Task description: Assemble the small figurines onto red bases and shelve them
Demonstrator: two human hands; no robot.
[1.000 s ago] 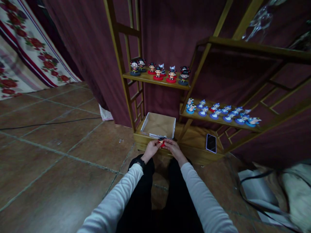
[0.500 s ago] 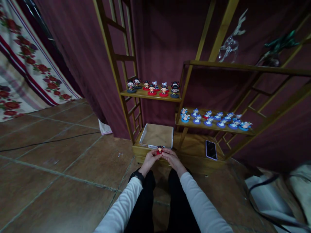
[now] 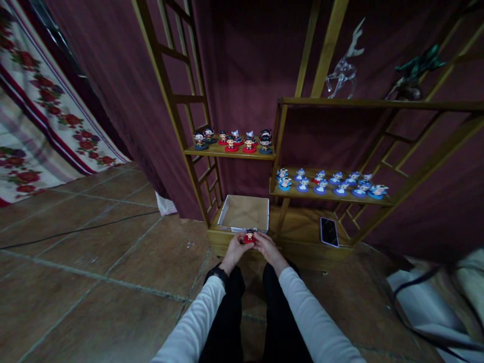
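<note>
A small figurine (image 3: 249,236) with dark hair and a round red base is held upright between both hands. My left hand (image 3: 236,249) pinches the base from the left. From the right, my right hand (image 3: 266,247) closes its fingertips on the same base. Just beyond the hands lies a shallow open cardboard box (image 3: 223,212) with a bare brown bottom. Similar figurines (image 3: 249,145) on red and dark bases line the upper left shelf (image 3: 227,152). On the lower right shelf (image 3: 333,196) stand several blue and purple figurines (image 3: 320,187).
A phone (image 3: 328,232) lies on the cabinet's bottom board at right. A clear deer ornament (image 3: 343,75) and a green-and-clear ornament (image 3: 412,75) stand on the top shelf. A black cable (image 3: 94,223) crosses the tiled floor. Bags (image 3: 423,297) sit at the lower right.
The camera view has shifted slightly, so the upper shelves appear farther left. Both hands still hold the red-based figurine in front of the box, almost unmoved.
</note>
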